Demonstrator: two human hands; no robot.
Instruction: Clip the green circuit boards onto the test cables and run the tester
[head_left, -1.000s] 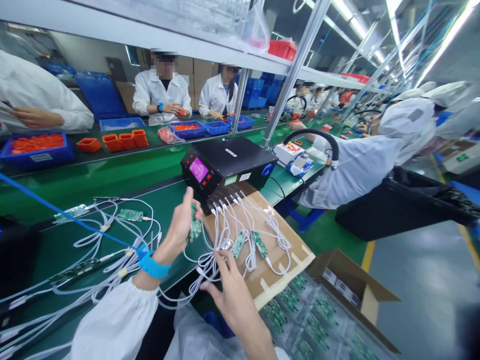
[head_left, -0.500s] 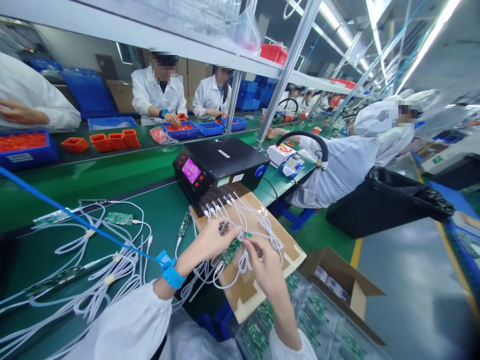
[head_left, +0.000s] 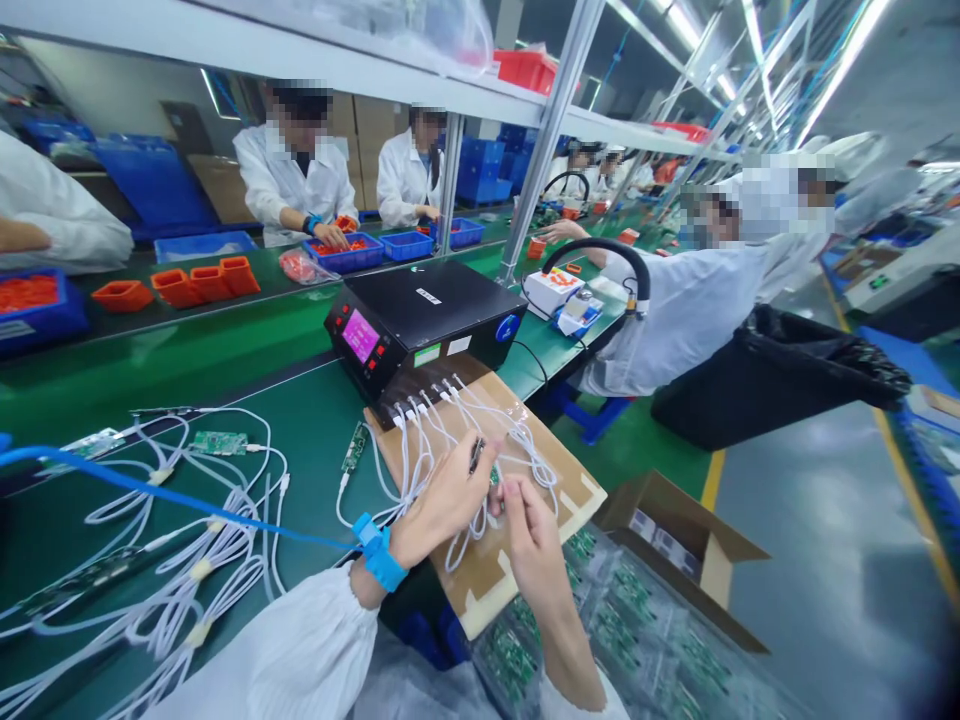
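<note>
Over the cardboard sheet (head_left: 570, 505), my left hand (head_left: 450, 490), with a blue wrist strap (head_left: 380, 553), is closed around a green circuit board (head_left: 493, 476). Most of that board is hidden behind my fingers. My right hand (head_left: 531, 530) is beside it with thumb and fingertips pinched together; what they grip is too small to make out. White cables (head_left: 416, 450) run from the front of a black tester box (head_left: 431, 310) with a lit pink screen down around my hands. Another circuit board (head_left: 354, 448) on a cable lies left of the cardboard.
Several cabled boards (head_left: 217, 442) and bundled white cables (head_left: 202, 570) lie on the green table at left. Bagged boards (head_left: 622, 610) and an open carton (head_left: 682, 560) are at lower right. A black bin (head_left: 720, 390) stands near a co-worker. A blue cord (head_left: 187, 500) crosses from the left.
My left hand has moved right and turned, now covering most of the board that showed plainly before. My right hand stays close by, fingers pinched. The view has shifted slightly.
</note>
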